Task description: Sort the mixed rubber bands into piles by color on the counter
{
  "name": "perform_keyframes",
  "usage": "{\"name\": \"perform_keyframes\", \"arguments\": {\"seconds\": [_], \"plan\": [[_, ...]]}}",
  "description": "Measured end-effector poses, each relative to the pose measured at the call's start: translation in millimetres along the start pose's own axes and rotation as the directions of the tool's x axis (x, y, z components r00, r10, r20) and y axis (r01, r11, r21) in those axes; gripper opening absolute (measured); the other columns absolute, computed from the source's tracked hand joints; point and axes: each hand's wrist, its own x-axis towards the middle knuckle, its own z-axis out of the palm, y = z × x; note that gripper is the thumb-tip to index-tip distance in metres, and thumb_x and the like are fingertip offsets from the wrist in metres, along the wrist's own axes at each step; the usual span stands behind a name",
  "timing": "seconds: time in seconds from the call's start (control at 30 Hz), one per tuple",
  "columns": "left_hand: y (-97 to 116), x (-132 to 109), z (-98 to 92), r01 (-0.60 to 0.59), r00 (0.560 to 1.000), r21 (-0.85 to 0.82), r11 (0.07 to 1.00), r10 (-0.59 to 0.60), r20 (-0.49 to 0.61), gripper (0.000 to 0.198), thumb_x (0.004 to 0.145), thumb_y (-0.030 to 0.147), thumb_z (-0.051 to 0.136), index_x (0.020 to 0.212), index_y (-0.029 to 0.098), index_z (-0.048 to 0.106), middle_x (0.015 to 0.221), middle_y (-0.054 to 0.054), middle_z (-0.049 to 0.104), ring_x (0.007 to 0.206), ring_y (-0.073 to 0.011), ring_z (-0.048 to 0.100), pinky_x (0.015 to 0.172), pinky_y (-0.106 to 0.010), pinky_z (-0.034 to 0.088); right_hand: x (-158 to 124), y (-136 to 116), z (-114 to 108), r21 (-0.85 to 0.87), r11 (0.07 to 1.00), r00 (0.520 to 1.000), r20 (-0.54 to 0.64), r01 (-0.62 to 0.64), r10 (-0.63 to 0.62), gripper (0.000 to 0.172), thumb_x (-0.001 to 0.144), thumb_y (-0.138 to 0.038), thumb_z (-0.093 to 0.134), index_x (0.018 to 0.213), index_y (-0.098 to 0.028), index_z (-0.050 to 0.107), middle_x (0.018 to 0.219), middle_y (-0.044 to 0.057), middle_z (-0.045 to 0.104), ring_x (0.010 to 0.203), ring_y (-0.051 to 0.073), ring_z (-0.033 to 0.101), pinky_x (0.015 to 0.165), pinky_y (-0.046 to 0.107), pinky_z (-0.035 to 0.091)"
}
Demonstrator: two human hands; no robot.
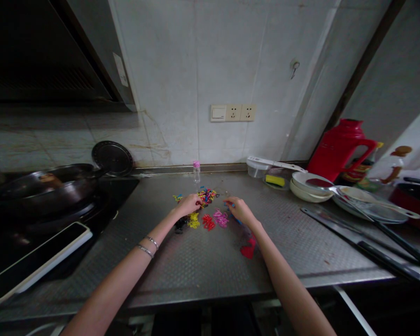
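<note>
A mixed pile of small colourful pieces that look like rubber bands (207, 196) lies on the metal counter. My left hand (189, 204) is at its left edge with the fingers pinched together; what is between them is too small to make out. Sorted by colour in front are a black heap (180, 226), a yellow heap (193, 220), a red heap (208, 222) and a pink heap (220, 218). Right of the pink heap, my right hand (241, 211) is closed with a small blue piece (233, 205) at its fingertips. Blue pieces show partly beneath that hand.
A small clear bottle with a pink cap (196, 171) stands behind the pile. A red item (248, 249) lies by my right forearm. Left are a wok (49, 186) and a white-edged device (38, 261); right are bowls (310, 189), a red thermos (336, 149) and long black-handled utensils (357, 242).
</note>
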Motion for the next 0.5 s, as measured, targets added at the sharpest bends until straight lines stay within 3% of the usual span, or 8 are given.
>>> {"name": "perform_keyframes", "arguments": {"seconds": [0.3, 0.5], "plan": [[-2, 3, -12.1, 0.005, 0.999, -0.094, 0.996, -0.009, -0.045, 0.02, 0.075, 0.023, 0.052, 0.083, 0.017, 0.069, 0.083, -0.005, 0.064, 0.077, -0.0146, 0.056, 0.073, -0.022, 0.04, 0, -1, 0, -0.014, 1.0, 1.0, 0.021, -0.023, 0.023, 0.028, 0.077, -0.014, 0.044, 0.099, -0.018, 0.062, 0.098, 0.006, 0.063, 0.091, 0.015, 0.056, 0.082, 0.025, 0.039], [-11, -14, -26.4, 0.058, 0.991, -0.176, 0.983, -0.078, -0.108, 0.024, 0.076, 0.03, 0.051, 0.083, 0.015, 0.069, 0.079, -0.006, 0.063, 0.071, -0.0132, 0.055, 0.068, -0.022, 0.04, 0, 1, 1, -0.014, 1.0, 0.999, 0.031, -0.019, 0.02, 0.028, 0.077, -0.013, 0.044, 0.098, -0.019, 0.062, 0.097, 0.006, 0.062, 0.09, 0.015, 0.056, 0.081, 0.024, 0.04]]}}
